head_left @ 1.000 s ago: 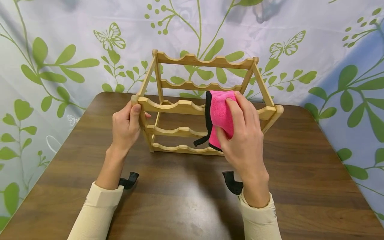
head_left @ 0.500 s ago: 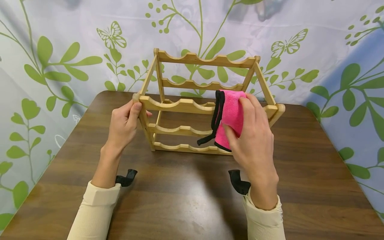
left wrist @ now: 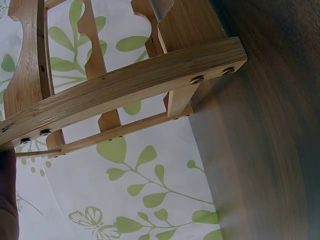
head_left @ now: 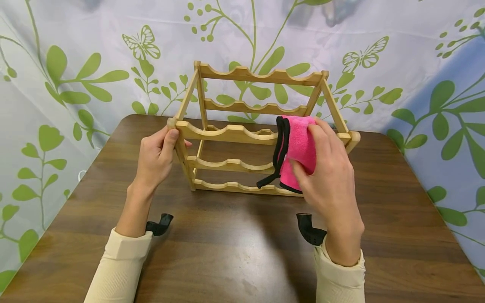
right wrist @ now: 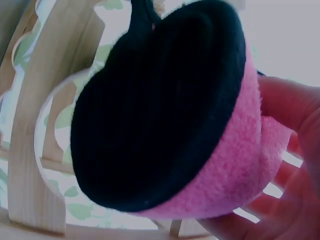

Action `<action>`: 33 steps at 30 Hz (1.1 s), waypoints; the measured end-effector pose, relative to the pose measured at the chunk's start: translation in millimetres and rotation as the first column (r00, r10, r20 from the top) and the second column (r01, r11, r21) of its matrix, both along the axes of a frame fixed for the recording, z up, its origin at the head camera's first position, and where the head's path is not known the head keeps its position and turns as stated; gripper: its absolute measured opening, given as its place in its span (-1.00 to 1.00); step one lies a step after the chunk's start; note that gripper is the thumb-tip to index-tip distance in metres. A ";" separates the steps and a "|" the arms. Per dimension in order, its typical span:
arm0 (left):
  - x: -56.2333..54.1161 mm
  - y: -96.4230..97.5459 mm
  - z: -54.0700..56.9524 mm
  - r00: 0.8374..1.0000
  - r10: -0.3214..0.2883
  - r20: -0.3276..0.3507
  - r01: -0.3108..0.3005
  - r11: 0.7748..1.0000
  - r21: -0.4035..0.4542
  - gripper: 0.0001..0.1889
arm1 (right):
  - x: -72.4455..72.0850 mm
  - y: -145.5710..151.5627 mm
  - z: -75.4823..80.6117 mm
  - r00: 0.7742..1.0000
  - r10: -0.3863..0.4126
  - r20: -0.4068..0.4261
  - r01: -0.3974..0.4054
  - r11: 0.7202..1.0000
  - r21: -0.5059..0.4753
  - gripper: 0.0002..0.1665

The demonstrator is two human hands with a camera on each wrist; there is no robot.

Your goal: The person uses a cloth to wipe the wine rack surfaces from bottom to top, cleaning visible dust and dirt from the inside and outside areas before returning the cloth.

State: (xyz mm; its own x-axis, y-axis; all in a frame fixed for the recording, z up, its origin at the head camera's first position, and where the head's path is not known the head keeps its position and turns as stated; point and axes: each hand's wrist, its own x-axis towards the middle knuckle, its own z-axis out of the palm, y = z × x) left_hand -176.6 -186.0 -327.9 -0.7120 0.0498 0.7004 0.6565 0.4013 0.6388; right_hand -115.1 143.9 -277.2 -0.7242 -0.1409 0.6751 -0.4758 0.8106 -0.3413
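Observation:
A light wooden wine rack (head_left: 235,134) with scalloped rails stands on the brown table. My left hand (head_left: 154,158) grips its front left post near the top, thumb in front and fingers behind. In the left wrist view the side of the rack (left wrist: 120,82) fills the top, and part of that hand (left wrist: 7,200) shows at the left edge. My right hand (head_left: 327,172) holds a folded pink cloth (head_left: 301,145) with black edging and a black loop over the rack's top front rail, toward the right. The right wrist view shows the cloth (right wrist: 235,165) bunched between thumb and fingers.
The wooden table (head_left: 227,244) reaches forward to a white curtain (head_left: 170,38) printed with green leaves and butterflies. Black curved pieces (head_left: 161,224) stick out at both wrists. Cream sleeves (head_left: 119,265) cover the forearms.
My right hand has slid the pink cloth to the right along the top front rail. My left hand keeps its grip on the post.

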 end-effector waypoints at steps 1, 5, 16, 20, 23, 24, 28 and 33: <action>0.0 -0.1 0.0 1.000 0.002 -0.001 -0.002 1.000 -0.002 -0.65 | 0.1 2.1 0.2 1.000 0.007 0.007 -0.007 1.000 0.005 -0.13; 0.1 -0.2 -0.3 1.000 0.008 -0.004 -0.008 1.000 -0.006 -0.65 | 0.7 8.5 0.9 1.000 0.008 0.028 -0.009 1.000 0.018 -0.12; 0.6 1.4 -0.2 1.000 0.010 -0.014 -0.010 1.000 0.006 -0.66 | 4.6 15.6 7.2 1.000 -0.027 -0.010 0.027 0.999 0.017 -0.21; 0.7 2.0 -0.3 1.000 0.014 -0.020 -0.014 1.000 0.005 -0.66 | 6.6 16.4 8.9 0.996 -0.091 -0.023 0.092 0.996 0.003 -0.23; 0.8 2.2 -0.4 1.000 0.015 -0.021 -0.015 1.000 0.005 -0.65 | 7.1 15.1 8.4 0.986 -0.156 -0.057 0.154 0.988 -0.029 -0.29; 0.9 2.3 -0.2 1.000 0.015 -0.021 -0.015 1.000 0.005 -0.65 | 7.1 14.7 8.1 0.982 -0.175 -0.076 0.172 0.984 -0.048 -0.32; 0.2 1.6 -0.5 1.000 0.014 -0.022 -0.014 1.000 0.001 -0.63 | 6.9 12.8 7.3 0.965 -0.216 -0.150 0.200 0.973 -0.115 -0.41; -1.3 0.0 -1.3 1.000 0.009 -0.022 -0.009 1.000 -0.013 -0.60 | 5.3 2.8 9.9 0.932 -0.253 -0.261 0.159 0.929 -0.334 -0.47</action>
